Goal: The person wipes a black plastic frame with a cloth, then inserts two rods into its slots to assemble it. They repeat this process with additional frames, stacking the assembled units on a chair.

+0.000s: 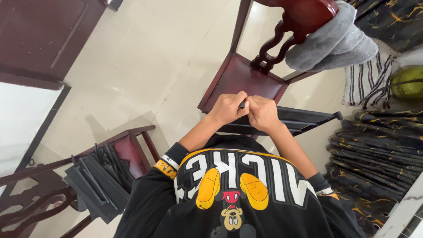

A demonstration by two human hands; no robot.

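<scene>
Between the two fists, only the tip of a thin black rod [242, 104] showed, the rest hidden by fingers. Left hand [228, 108] and right hand [262, 113] were curled tight around it, knuckles touching, forearms stretched forward. Beneath them lay a long black folded frame [304, 120], running toward 3 o'clock. At 12 o'clock stood a dark red chair [240, 79] draped with grey cloth [337, 46]. At 8 o'clock, another chair seat [130, 147] carried stacked black pieces [99, 183].
</scene>
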